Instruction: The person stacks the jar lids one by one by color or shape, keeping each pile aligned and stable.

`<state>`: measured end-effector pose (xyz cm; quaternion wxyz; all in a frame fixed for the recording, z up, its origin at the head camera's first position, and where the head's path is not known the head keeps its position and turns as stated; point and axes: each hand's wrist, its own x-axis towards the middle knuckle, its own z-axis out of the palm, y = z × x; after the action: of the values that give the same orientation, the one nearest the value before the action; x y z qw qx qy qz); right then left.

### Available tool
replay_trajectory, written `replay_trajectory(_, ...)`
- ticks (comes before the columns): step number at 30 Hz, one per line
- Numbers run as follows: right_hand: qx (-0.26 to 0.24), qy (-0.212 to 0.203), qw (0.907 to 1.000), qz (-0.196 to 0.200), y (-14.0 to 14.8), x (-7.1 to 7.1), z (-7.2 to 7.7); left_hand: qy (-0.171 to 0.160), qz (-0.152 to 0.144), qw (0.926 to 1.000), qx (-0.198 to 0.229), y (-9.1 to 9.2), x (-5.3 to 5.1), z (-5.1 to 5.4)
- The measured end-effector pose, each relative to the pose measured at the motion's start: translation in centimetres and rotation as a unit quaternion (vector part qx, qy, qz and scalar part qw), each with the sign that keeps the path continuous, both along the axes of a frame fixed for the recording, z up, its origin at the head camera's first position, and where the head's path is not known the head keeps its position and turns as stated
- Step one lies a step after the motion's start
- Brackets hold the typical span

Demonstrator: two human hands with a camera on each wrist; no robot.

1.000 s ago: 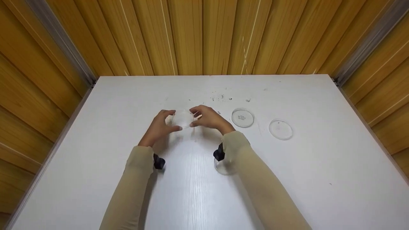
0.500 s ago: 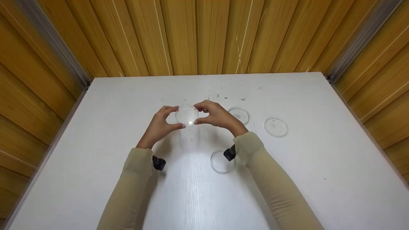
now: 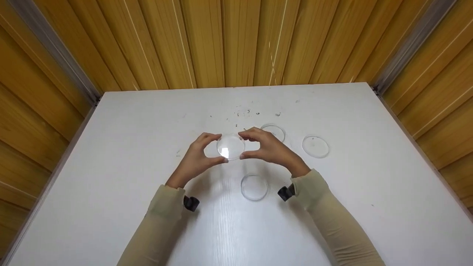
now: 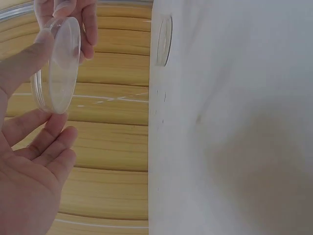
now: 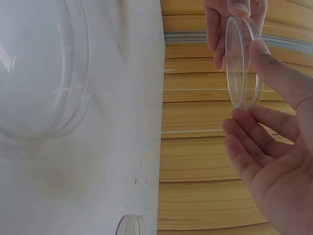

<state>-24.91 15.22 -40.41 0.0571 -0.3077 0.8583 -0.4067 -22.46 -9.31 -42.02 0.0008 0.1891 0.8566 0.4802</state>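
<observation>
I have brought the clear petri dish (image 3: 231,147) nearer and rightward; it's up off the desk (image 3: 111,166), just beyond the near dish (image 3: 254,187) in my view. My right wrist camera (image 3: 285,193) no longer covers that one — so I now see both whole as I work. My left hand (image 3: 201,157) and right hand (image 3: 269,149) pinch opposite sides of the held rim, thumbs against fingers. It's shallow, round, smooth and glossy — glass or plastic, I can't tell. A far dish (image 3: 273,130) is partly behind my right hand; the right-hand dish (image 3: 315,146) lies flat.
</observation>
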Motion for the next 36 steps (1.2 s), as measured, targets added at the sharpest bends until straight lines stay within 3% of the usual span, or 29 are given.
replay_trajectory(5, 0.001, 0.010, 0.9999, 0.001, 1.6, 1.5, -0.9, 0.003, -0.026, 0.9996, 0.006, 1.4, 1.0, -1.1)
replay_trajectory(17, 0.007, -0.009, 0.9999, -0.001, 4.0, 4.4, -3.3, -0.016, -0.085, 0.9962, -0.013, 3.3, 2.7, -3.2)
replay_trajectory(24, 0.008, -0.020, 0.9997, 0.008, 4.8, 5.3, -4.4, -0.030, -0.107, 0.9933, -0.033, 4.0, 3.4, -3.6)
replay_trajectory(36, 0.042, -0.019, 0.9988, 0.018, 5.1, 6.1, -4.6, -0.046, -0.127, 0.9897, -0.048, 4.6, 3.8, -4.0)
